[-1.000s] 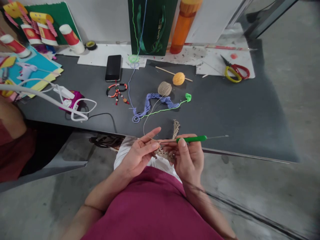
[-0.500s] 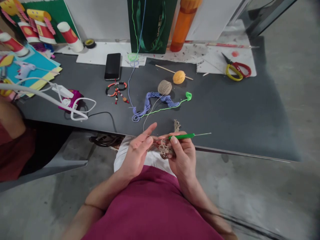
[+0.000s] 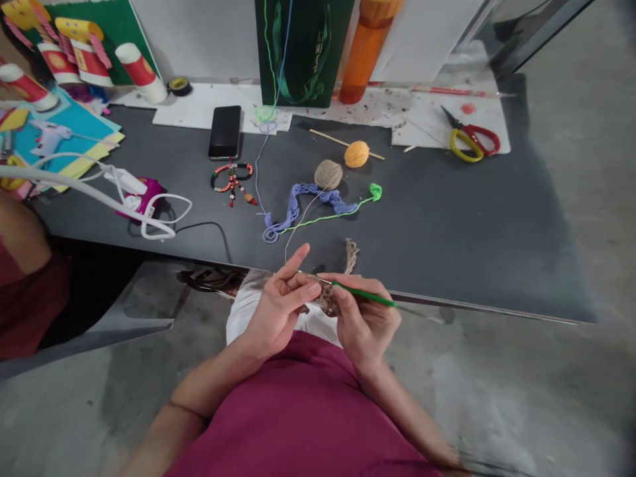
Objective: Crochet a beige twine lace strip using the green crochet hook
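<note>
My right hand [image 3: 370, 324] is closed round a crochet hook [image 3: 365, 293] with a green handle, held slantwise with a thin metal tip towards my left hand. My left hand [image 3: 278, 308] pinches the edge of a beige crocheted piece [image 3: 328, 303] between thumb and fingers, its index finger raised with the yarn near it. Fingers partly cover the piece, which hangs between both hands above my lap; one tail [image 3: 351, 255] of it rests on the table edge. Beige yarn runs from there up to a yarn ball [image 3: 328, 175].
On the grey table [image 3: 447, 232] lie a blue-violet crocheted strip [image 3: 293, 202], a yellow yarn ball [image 3: 356, 154] on a stick, a beaded bracelet [image 3: 231, 177], a phone [image 3: 225, 132] and scissors [image 3: 470, 142]. A green bag [image 3: 303, 59] and orange bottle [image 3: 365, 56] stand behind. Another person's arm [image 3: 22, 232] is left.
The crochet hook has turned from nearly level to slanting, its handle end dropping at the right. My right hand has shifted slightly down, and my left thumb has moved right towards the piece.
</note>
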The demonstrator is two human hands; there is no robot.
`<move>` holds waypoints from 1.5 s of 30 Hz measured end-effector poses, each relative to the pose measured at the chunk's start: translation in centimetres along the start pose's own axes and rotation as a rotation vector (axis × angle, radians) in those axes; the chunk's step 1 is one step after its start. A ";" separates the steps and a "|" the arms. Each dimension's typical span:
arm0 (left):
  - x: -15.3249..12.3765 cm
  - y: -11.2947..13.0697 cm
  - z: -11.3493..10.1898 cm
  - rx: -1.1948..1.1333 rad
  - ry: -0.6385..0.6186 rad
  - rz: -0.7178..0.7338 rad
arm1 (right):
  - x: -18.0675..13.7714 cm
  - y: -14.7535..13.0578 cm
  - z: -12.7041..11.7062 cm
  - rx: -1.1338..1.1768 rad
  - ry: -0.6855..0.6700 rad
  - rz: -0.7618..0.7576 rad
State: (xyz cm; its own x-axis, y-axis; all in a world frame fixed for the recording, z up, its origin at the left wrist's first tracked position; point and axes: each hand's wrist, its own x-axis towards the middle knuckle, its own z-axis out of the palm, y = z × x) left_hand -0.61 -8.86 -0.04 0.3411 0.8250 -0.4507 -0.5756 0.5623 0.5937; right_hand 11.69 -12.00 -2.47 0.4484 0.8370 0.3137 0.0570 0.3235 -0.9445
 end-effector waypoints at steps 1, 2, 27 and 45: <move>0.0 0.0 0.0 -0.008 0.006 -0.019 | -0.1 -0.1 0.0 0.014 0.016 0.059; 0.0 0.1 -0.1 -0.015 0.013 -0.032 | -0.2 -0.2 -0.1 0.022 0.023 0.092; -0.1 -0.2 -0.2 0.064 0.047 0.105 | 0.4 0.1 -0.8 -0.083 -0.152 -0.240; 0.1 0.2 -0.7 0.023 0.003 -0.045 | -0.8 0.1 -0.9 -0.115 0.058 0.017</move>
State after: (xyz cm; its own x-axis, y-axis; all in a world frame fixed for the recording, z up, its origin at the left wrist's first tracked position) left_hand -1.23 -8.70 -0.38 0.3643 0.7986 -0.4791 -0.5423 0.6001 0.5880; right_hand 12.16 -13.07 -2.87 0.5010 0.8137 0.2948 0.1498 0.2540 -0.9555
